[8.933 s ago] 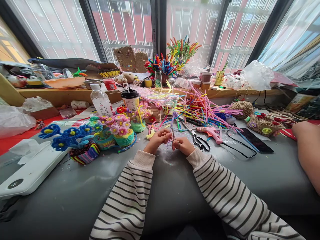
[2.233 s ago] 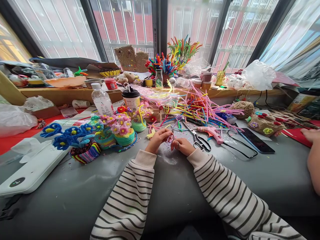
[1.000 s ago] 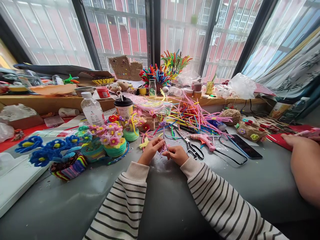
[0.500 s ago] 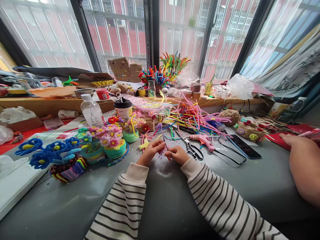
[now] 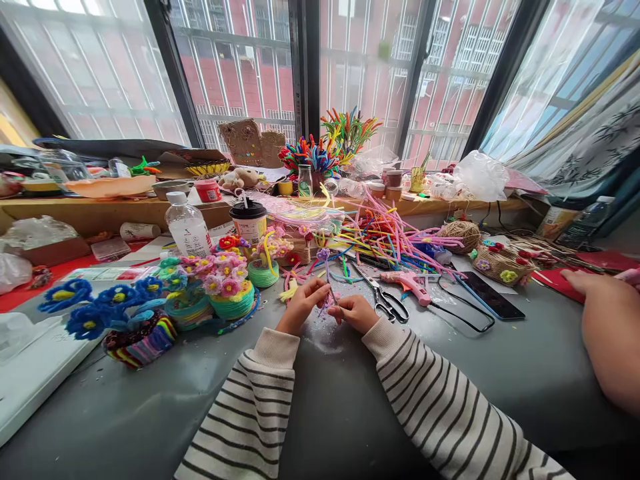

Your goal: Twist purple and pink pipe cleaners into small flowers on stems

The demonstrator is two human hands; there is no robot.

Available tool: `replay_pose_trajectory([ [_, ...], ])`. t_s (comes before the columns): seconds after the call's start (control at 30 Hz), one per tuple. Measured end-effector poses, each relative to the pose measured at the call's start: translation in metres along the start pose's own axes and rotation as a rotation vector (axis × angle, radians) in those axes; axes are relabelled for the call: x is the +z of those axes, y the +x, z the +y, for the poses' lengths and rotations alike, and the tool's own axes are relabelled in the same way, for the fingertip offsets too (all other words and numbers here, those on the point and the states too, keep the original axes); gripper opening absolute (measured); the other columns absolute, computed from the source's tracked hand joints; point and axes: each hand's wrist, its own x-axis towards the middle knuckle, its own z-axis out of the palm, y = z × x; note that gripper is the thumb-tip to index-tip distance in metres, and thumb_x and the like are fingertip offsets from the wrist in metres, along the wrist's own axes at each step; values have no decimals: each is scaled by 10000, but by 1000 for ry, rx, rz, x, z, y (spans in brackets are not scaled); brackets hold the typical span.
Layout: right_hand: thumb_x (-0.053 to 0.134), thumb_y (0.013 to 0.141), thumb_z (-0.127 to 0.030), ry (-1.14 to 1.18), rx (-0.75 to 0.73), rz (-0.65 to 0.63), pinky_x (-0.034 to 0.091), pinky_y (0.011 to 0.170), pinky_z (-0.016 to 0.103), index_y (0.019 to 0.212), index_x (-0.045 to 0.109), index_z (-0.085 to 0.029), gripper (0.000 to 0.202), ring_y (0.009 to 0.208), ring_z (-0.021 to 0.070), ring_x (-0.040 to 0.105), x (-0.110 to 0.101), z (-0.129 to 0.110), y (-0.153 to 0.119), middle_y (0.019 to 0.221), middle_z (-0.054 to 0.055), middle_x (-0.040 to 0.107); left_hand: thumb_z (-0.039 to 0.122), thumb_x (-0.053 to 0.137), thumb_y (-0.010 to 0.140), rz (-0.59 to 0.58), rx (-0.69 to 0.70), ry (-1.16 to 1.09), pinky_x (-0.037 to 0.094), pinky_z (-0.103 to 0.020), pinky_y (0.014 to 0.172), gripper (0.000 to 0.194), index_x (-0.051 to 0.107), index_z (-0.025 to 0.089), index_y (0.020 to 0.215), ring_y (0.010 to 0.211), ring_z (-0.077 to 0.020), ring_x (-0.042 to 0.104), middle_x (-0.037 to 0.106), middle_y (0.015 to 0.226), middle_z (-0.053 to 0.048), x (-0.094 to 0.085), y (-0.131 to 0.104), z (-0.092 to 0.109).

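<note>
A small purple pipe-cleaner flower (image 5: 323, 255) stands upright on its thin stem above my fingers. My left hand (image 5: 306, 305) pinches the stem between thumb and fingertips. Close beside it, my right hand (image 5: 356, 312) is closed at the stem's lower end, where a thin dark strand slants between the two hands. My fingers partly hide that spot, and loose purple bits show beneath. To the right of my right hand lie black-handled scissors (image 5: 391, 307) and a pink hot glue gun (image 5: 411, 285).
Pipe-cleaner flower pots (image 5: 233, 300) and a blue-flowered one (image 5: 140, 343) stand left. Behind are a water bottle (image 5: 187, 227), a lidded cup (image 5: 249, 223) and piled pipe cleaners (image 5: 380, 230). A phone (image 5: 493, 293) lies right, near another person's arm (image 5: 607, 333).
The view has shifted slightly, so most things sit a little to the right. Both hands stay on the flower's stem with only small finger movement.
</note>
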Motion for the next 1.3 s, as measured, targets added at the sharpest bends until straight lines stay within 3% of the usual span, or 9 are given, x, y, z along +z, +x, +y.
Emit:
replay_pose_trajectory([
  [0.37,264,630,-700,8,-42,-164,193,421,208,478,522,-115,658,386,42,258,-7,3,-1,378,-56,262,291,486,671,-147,31,50,295,-213,506,192,405,149,569,487,-63,367,385,512,48,-1,-1,1],
  [0.6,319,655,-658,34,-23,-169,183,416,210,471,510,-117,603,379,40,243,-6,4,1,369,-61,252,293,472,684,-135,56,64,292,-218,515,203,395,150,561,498,-68,361,371,511,46,-4,1,-4],
  [0.9,287,628,-695,-33,21,-223,193,423,211,481,518,-118,638,386,43,256,-15,1,0,376,-61,252,353,502,667,-69,34,55,278,-208,496,244,419,148,563,471,-58,342,375,485,55,0,-1,3],
  [1.3,227,647,-695,64,-73,-312,219,431,206,576,553,-113,671,397,48,285,-15,4,-1,408,-55,300,379,514,651,-29,-7,37,269,-209,499,277,403,150,544,466,-55,334,366,474,60,0,0,4],
])
